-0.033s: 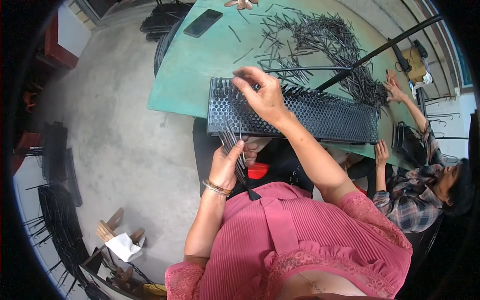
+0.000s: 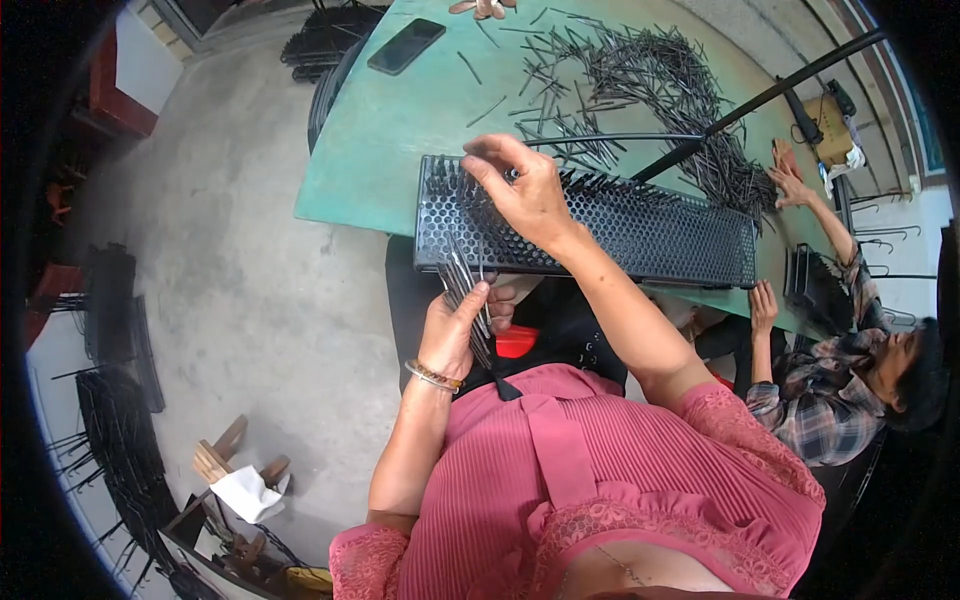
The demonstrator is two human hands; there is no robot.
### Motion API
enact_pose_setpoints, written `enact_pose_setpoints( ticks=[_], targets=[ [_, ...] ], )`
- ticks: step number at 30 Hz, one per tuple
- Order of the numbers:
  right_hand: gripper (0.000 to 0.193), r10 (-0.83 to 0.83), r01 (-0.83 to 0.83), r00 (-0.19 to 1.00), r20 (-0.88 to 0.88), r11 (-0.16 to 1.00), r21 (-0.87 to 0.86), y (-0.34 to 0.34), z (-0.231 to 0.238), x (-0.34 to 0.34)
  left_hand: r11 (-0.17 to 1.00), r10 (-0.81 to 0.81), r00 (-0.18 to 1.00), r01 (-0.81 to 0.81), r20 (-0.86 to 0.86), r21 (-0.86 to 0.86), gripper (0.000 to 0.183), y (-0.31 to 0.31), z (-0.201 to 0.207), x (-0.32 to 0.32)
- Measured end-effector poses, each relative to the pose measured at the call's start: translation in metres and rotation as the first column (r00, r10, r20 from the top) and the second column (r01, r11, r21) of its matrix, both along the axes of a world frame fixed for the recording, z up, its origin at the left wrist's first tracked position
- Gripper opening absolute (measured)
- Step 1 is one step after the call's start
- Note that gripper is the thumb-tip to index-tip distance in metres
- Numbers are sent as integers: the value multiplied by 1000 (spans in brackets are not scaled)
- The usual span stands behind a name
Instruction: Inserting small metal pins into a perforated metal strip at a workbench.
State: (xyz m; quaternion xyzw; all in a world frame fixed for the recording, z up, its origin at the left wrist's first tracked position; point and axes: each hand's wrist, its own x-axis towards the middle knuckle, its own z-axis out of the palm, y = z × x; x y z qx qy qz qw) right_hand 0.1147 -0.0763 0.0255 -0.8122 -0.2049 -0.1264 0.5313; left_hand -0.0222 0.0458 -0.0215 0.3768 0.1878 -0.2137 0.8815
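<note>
My left hand (image 2: 456, 325) is closed around a bundle of thin dark rods (image 2: 461, 276), which fan upward beside the front left corner of a black perforated rack (image 2: 640, 238). Over the rack's left part hovers my right hand (image 2: 528, 190), thumb and fingers curled together. Whatever may be between those fingertips cannot be made out. Short dark rods stand upright in many holes along the rack's far side and left end, while holes nearer me show bare. The rack lies along the near edge of a green table (image 2: 350, 180).
A heap of loose rods (image 2: 660, 75) spreads behind the rack, and a phone (image 2: 406, 46) lies at the far left. A black bar (image 2: 770, 97) slants above the table. At right, a co-worker in a checked shirt (image 2: 815, 410) reaches toward the heap.
</note>
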Motion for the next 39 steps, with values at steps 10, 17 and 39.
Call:
enact_pose_setpoints(
  ticks=[10,17,39],
  targets=[
    [16,78,-73,993,93,995,-63,-3,-12,2,999,26,1000,-27,-10,-36,30,2,2,-1],
    [15,220,-139,932,289,951,-276,-14,-9,9,997,25,1000,-24,10,-69,28,6,0,-1],
    [15,196,-91,909,368,954,-284,-7,-11,-1,999,10,999,-8,43,-42,29,5,2,-3]
  ],
)
